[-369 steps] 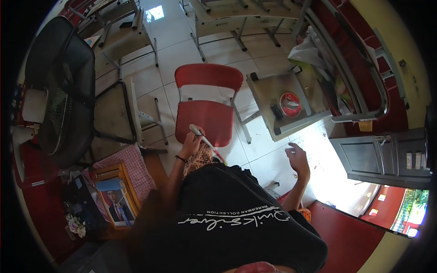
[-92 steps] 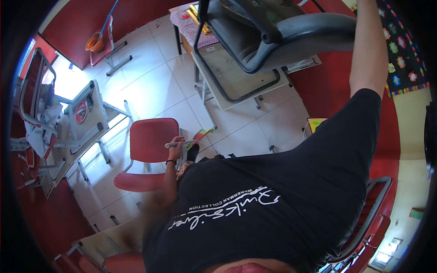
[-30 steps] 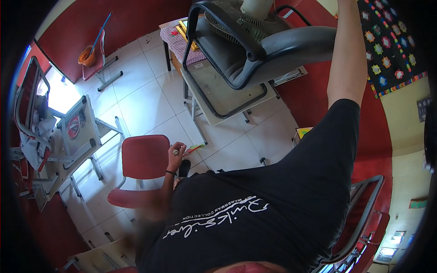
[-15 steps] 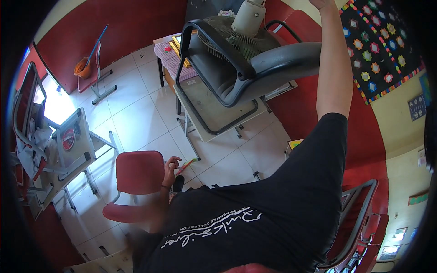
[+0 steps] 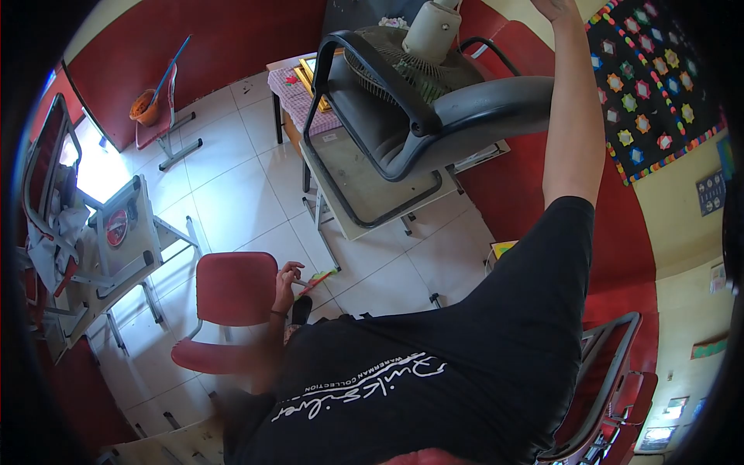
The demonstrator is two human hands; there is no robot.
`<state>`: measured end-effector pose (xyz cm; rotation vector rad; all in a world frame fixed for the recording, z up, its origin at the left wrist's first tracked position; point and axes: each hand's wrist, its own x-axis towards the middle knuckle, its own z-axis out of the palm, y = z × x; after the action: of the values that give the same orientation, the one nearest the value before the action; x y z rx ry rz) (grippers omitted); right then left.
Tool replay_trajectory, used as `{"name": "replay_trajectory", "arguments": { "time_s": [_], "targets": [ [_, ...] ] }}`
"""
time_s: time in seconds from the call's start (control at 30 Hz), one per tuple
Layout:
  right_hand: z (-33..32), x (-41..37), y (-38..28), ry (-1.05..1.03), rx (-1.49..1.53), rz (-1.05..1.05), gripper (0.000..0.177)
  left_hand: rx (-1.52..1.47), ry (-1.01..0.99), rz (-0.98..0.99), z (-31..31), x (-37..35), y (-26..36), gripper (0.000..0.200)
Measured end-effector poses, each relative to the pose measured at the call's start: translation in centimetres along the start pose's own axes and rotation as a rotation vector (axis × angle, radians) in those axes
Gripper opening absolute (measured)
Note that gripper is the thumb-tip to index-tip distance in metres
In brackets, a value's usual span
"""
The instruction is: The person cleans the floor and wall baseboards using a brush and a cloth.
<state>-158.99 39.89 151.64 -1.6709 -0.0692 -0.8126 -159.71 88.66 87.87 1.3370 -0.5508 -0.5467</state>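
My left hand (image 5: 286,285) is low beside the red chair (image 5: 236,288), its fingers curled round a thin stick with an orange-red and green end (image 5: 318,278). What kind of thing the stick is, I cannot make out. My right hand (image 5: 555,7) is raised high at the top edge, with its fingers mostly cut off by the frame. Nearest to the raised arm is a black office armchair (image 5: 496,105), tilted on top of a desk (image 5: 341,174). A dusty fan (image 5: 422,66) with a pale motor housing is in front of the armchair's seat.
Behind the desk, a table with a pink checked cloth (image 5: 316,105) bears gold frames. An orange bucket (image 5: 144,108) with a blue stick rests on a chair at the back left. Chairs and a desk (image 5: 128,232) crowd the left; folded chairs (image 5: 612,372) lean at the right.
The view has shifted slightly. My left hand has moved a little and turned the stick slightly. My right arm stays raised.
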Motion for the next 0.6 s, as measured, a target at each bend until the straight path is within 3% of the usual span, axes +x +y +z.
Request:
{"name": "replay_trajectory", "arguments": {
  "time_s": [0.07, 0.17, 0.27, 0.33, 0.6],
  "targets": [
    [2.3, -1.4, -0.6, 0.072, -0.035, -0.03, 0.021, 0.003, 0.027, -0.001, -0.4, 0.1, -0.5, 0.053],
    [1.6, -0.8, -0.1, 0.02, -0.071, -0.042, 0.029, -0.014, 0.08, 0.048, -1.2, 0.3, -1.4, 0.055],
    [-0.9, 1.6, 0.7, 0.072, -0.014, 0.081, 0.028, -0.012, 0.109, 0.039, -2.1, 0.1, -1.7, 0.056],
    [0.2, 0.8, 0.5, 0.097, -0.008, 0.063, 0.026, 0.022, 0.109, 0.017, -2.4, 0.0, -1.6, 0.063],
    [0.7, 0.2, 0.4, 0.134, 0.074, 0.034, 0.023, -0.004, 0.1, 0.012, -2.7, -0.4, -2.4, 0.061]
  ]
}}
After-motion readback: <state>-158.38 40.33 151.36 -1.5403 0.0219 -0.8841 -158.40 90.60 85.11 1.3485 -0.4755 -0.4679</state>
